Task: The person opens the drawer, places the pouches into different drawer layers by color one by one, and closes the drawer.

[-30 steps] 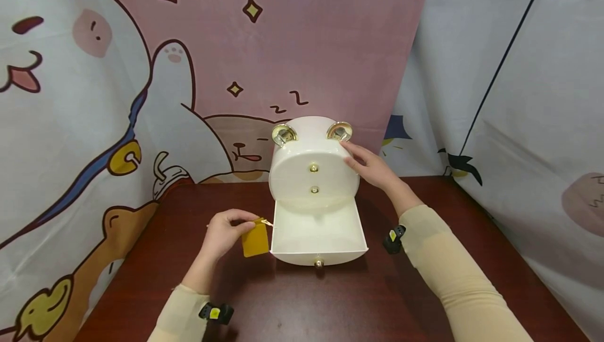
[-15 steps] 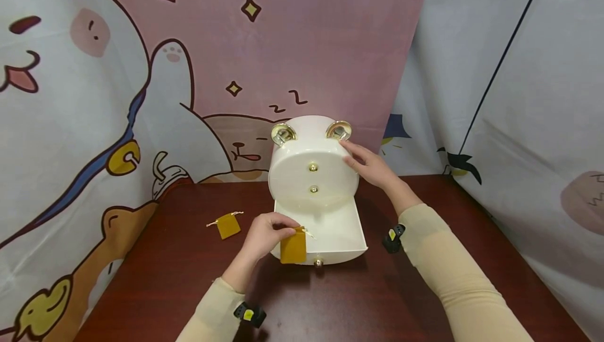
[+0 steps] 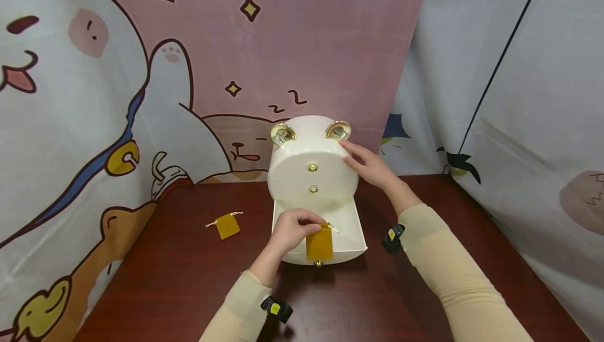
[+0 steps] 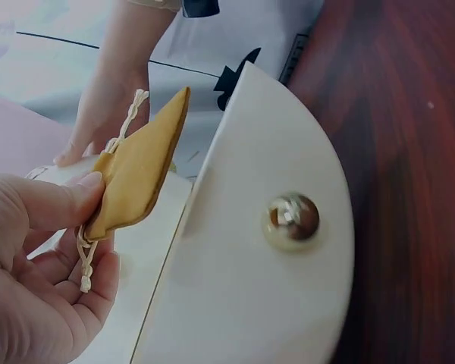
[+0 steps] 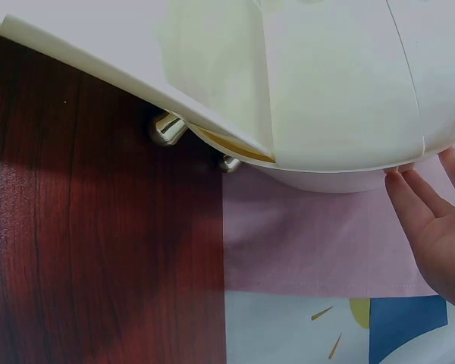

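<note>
A small mustard-yellow drawstring pouch (image 3: 320, 243) hangs from my left hand (image 3: 291, 233), pinched at its top between thumb and fingers. It is in front of and above the pulled-out bottom drawer (image 3: 353, 238) of a white rounded storage box (image 3: 289, 170) with gold ears and knobs. In the left wrist view the pouch (image 4: 140, 171) is seen nearly edge-on, its pale cords loose, beside the drawer front (image 4: 250, 280) and gold knob (image 4: 292, 220). My right hand (image 3: 370, 166) rests on the box's upper right side; in the right wrist view its fingertips touch the white wall (image 5: 341, 163).
A second yellow drawstring pouch (image 3: 228, 226) lies flat on the dark red wooden table (image 3: 179, 279), left of the box. Behind the table hangs a cartoon-printed cloth (image 3: 302, 32). A black band with a small device (image 3: 392, 238) is on the right wrist.
My left hand has carried the pouch rightward from beside the drawer to over its front, which uncovered the second pouch on the table. My right hand has stayed on the box.
</note>
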Tool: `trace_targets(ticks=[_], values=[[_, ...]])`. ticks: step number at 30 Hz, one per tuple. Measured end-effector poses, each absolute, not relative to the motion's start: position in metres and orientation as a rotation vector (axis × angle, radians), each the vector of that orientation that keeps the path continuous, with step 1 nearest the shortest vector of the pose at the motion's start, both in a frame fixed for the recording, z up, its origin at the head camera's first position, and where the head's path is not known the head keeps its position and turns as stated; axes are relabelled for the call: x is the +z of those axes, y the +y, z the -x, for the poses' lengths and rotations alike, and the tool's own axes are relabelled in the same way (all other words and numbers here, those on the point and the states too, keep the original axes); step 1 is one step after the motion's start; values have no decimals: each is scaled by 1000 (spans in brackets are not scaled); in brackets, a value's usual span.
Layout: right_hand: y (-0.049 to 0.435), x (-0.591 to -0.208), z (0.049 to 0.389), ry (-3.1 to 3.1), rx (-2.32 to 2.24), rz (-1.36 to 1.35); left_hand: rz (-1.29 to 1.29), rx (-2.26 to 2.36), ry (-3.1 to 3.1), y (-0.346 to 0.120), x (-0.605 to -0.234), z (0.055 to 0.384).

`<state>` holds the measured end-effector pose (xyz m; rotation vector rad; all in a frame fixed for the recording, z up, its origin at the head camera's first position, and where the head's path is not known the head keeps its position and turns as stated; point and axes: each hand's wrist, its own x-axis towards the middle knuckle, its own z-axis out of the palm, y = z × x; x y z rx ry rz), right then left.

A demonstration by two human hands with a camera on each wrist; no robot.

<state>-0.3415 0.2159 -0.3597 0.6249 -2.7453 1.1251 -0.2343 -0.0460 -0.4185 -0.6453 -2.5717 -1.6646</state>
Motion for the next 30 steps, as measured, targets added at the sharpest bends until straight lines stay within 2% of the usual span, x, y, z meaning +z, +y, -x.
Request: trace_targets(ticks=[24, 30], values=[[216, -361, 342, -2736, 1151, -624, 515, -1644, -2462, -18, -416, 257], [215, -361, 342, -2736, 1135, -626, 567, -1697, -2433, -15, -420, 260]])
